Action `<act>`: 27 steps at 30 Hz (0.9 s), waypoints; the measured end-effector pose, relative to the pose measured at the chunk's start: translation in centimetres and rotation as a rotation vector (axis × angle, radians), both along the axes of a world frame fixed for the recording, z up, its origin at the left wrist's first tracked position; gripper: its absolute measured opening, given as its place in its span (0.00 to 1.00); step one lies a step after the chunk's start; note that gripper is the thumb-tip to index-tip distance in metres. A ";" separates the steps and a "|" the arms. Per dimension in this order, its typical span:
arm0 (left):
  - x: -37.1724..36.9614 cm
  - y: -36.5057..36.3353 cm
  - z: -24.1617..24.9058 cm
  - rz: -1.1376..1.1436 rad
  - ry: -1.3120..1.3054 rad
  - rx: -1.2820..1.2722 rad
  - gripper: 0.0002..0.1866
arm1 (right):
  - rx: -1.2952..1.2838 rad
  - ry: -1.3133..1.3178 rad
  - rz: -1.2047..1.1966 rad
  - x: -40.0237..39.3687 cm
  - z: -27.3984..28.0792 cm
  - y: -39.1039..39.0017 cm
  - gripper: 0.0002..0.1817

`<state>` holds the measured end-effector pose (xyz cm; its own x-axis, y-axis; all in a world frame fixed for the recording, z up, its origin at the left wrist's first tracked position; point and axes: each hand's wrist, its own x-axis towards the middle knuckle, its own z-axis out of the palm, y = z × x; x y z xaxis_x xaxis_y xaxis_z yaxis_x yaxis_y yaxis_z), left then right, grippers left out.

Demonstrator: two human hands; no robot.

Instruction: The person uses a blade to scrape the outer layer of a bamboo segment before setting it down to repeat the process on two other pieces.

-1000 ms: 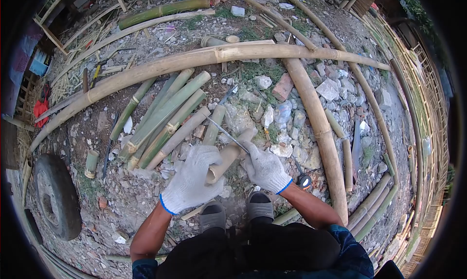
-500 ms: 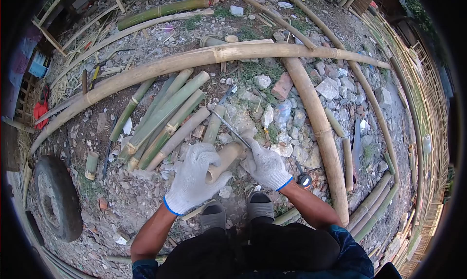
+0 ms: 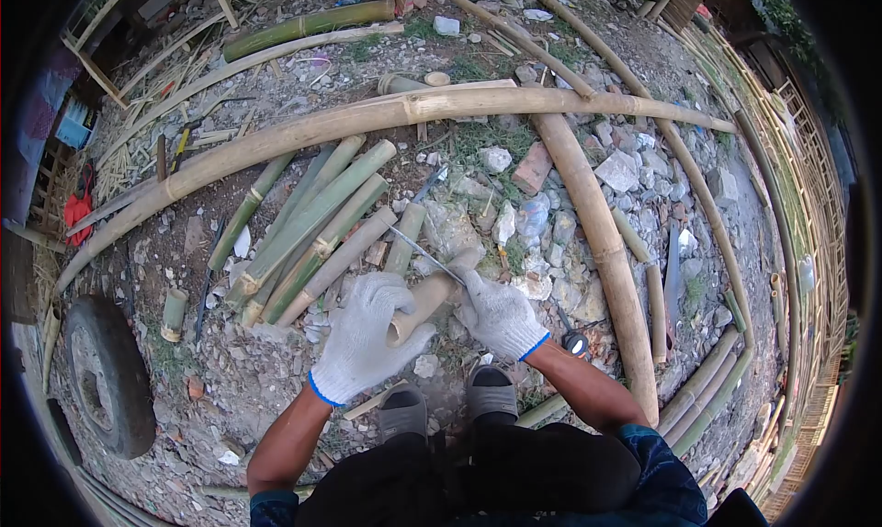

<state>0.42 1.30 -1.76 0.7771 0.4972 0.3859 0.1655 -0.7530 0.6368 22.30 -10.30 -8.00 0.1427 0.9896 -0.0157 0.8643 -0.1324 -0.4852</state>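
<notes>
In a white knit glove, my left hand point(image 3: 363, 334) curls round the near end of a short, pale bamboo piece point(image 3: 425, 299), whose hollow end faces me. My right hand point(image 3: 497, 316), gloved the same way, grips a long thin metal blade point(image 3: 421, 254). The blade lies slantwise across the far part of the bamboo piece, its tip pointing up and to the left. My right fingers cover the handle end. Just beyond the blade, a short green bamboo length point(image 3: 404, 238) rests on the rubble.
Several cut bamboo lengths point(image 3: 317, 224) lie in a pile to the left. A long bamboo pole point(image 3: 404, 107) crosses ahead, and a thick one point(image 3: 597, 233) runs down the right. A tyre point(image 3: 110, 375) is at left; a tape measure point(image 3: 575, 343) sits beside my right wrist.
The blade's tip has come slightly lower and left, and its angle is a little flatter. My right hand has shifted slightly left with it; the left hand and bamboo piece stay almost still.
</notes>
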 end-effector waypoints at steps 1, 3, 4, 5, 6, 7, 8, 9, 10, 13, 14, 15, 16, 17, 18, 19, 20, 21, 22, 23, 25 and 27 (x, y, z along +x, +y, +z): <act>-0.1 -0.1 0.1 -0.001 0.004 0.001 0.29 | 0.009 0.000 0.001 -0.3 0.8 -0.2 0.26; 0.1 -0.1 0.4 -0.001 0.007 0.006 0.29 | 0.019 -0.002 0.004 -0.4 0.9 -0.2 0.26; 0.1 -0.3 0.4 0.004 0.006 -0.010 0.27 | 0.016 -0.001 0.004 -0.3 0.3 -0.3 0.26; 0.1 -0.4 0.4 0.008 0.002 -0.021 0.26 | 0.018 -0.002 0.003 -0.2 -0.1 -0.3 0.26; 0.2 -0.3 0.4 0.014 -0.005 -0.028 0.24 | 0.044 -0.032 0.008 0.0 -0.2 -0.1 0.27; 0.3 -0.2 0.4 0.012 -0.014 -0.013 0.24 | 0.070 -0.061 0.016 0.2 -0.4 0.0 0.28; 0.3 0.0 0.2 0.009 -0.017 -0.002 0.24 | 0.092 -0.083 0.022 0.1 -0.5 0.0 0.28; 0.2 0.0 0.1 0.004 -0.017 0.005 0.24 | 0.082 -0.040 0.015 -0.2 0.1 -0.1 0.28; 0.2 -0.1 0.1 0.007 -0.013 -0.001 0.24 | 0.073 0.001 0.008 -0.5 1.3 -0.1 0.28; 0.1 -0.2 0.2 0.001 -0.006 -0.015 0.24 | -0.032 -0.030 -0.015 0.0 -0.4 0.0 0.30; 0.1 -0.1 0.1 -0.009 -0.006 -0.014 0.24 | -0.074 -0.069 -0.022 0.6 -1.4 0.1 0.30; 0.0 -0.1 0.1 -0.018 -0.004 -0.014 0.24 | -0.091 -0.078 -0.030 1.1 -1.1 0.0 0.30; -0.1 0.0 0.2 -0.016 -0.002 -0.005 0.25 | -0.109 -0.082 -0.038 1.7 -0.8 -0.2 0.31; -0.2 0.0 0.2 -0.012 0.003 0.001 0.25 | -0.130 -0.083 -0.044 1.8 -0.5 -0.3 0.31; -0.4 -0.1 0.2 -0.010 0.009 0.001 0.26 | -0.123 -0.026 -0.053 1.5 0.4 -0.4 0.31; -0.5 -0.3 0.1 -0.012 0.020 -0.016 0.26 | -0.042 -0.020 -0.022 1.0 0.5 -0.9 0.30; -0.5 -0.2 0.0 -0.014 0.025 -0.026 0.26 | 0.045 -0.020 0.008 0.6 0.6 -1.0 0.30; -0.3 0.0 -0.1 -0.017 0.028 -0.031 0.26 | 0.138 -0.021 0.038 0.3 0.7 -1.0 0.29; -0.2 -0.1 -0.1 -0.015 0.028 -0.035 0.26 | 0.071 0.027 0.023 0.2 0.3 -0.9 0.28; -0.2 -0.1 0.1 -0.015 0.029 -0.035 0.26 | 0.023 0.011 0.012 0.1 0.3 -0.8 0.28; 0.1 0.3 0.3 -0.012 0.028 -0.018 0.25 | -0.069 -0.027 0.001 0.4 0.4 -0.1 0.28; -0.1 0.1 0.4 -0.016 0.050 -0.023 0.24 | 0.054 -0.024 0.030 -0.1 0.4 -0.3 0.28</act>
